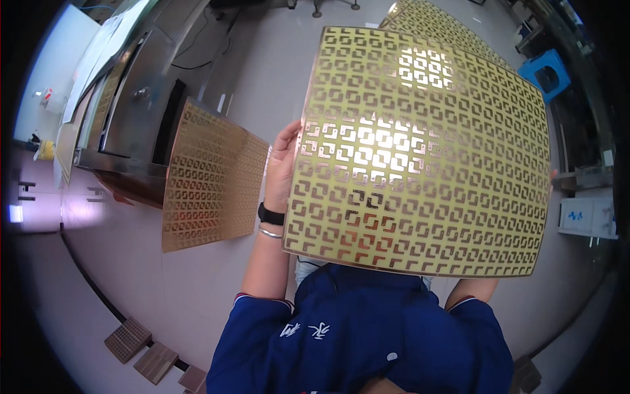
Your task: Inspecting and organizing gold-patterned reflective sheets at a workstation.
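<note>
A large yellow-green circuit board panel point(420, 151) with rows of shiny copper bracket shapes is raised in front of my chest. Its left edge is gripped by my left hand point(283, 157), whose thumb side and fingers partly show; a black watch and a silver bangle circle that wrist. My right hand point(554, 176) is at the panel's right edge, with only a sliver of fingers visible and the rest behind the board. To the left, apart from my forearm, a second patterned panel point(213, 184) stands upright on edge. Another such panel point(446, 29) shows beyond the raised one's far edge.
A metal machine or cabinet point(125, 98) stands at the far left. On the right are a blue plastic stool point(545, 72) and a white box point(586, 217). Several small boards point(128, 339) lie at the lower left, along a dark strip on the floor.
</note>
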`<action>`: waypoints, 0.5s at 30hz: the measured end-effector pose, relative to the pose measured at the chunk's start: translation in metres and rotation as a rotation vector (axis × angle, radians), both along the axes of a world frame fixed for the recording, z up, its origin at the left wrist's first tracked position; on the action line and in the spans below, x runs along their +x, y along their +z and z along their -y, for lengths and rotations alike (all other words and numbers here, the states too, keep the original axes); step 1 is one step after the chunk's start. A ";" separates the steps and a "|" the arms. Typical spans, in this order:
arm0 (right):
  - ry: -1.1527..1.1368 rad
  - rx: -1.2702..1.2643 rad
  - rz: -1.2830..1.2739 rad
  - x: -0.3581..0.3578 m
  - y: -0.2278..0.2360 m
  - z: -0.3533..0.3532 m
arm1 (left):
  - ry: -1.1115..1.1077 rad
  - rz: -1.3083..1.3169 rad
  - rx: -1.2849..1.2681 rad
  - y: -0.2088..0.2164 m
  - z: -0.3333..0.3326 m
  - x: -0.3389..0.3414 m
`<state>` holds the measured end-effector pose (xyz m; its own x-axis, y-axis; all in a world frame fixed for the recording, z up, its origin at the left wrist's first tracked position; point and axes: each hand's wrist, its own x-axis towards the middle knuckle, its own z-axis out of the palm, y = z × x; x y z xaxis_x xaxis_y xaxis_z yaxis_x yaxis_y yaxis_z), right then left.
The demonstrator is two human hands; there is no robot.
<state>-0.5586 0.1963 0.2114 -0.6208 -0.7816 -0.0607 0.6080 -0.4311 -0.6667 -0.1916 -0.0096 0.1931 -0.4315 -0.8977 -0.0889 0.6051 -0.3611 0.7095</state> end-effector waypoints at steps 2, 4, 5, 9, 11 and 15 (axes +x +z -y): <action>0.043 -0.002 0.023 -0.001 -0.003 -0.001 | -0.026 0.015 0.001 -0.004 0.002 0.008; 0.077 -0.006 0.037 -0.008 -0.001 -0.009 | -0.064 -0.046 0.058 -0.011 0.004 0.010; 0.097 -0.014 0.049 -0.011 -0.003 -0.010 | -0.064 -0.060 0.067 -0.012 0.004 0.009; 0.231 -0.064 0.080 -0.028 -0.008 -0.017 | -0.030 0.047 0.079 -0.008 -0.003 0.011; 0.289 -0.082 0.075 -0.036 -0.003 -0.026 | -0.068 0.040 0.090 -0.017 -0.005 0.013; 0.371 -0.101 0.048 -0.056 0.003 -0.039 | -0.107 0.102 0.061 -0.034 -0.005 0.018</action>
<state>-0.6149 0.2350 0.2142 -0.2926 -0.9562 0.0063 0.7644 -0.2379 -0.5992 -0.1737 -0.0050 0.1589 -0.5102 -0.8387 -0.1903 0.4870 -0.4641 0.7399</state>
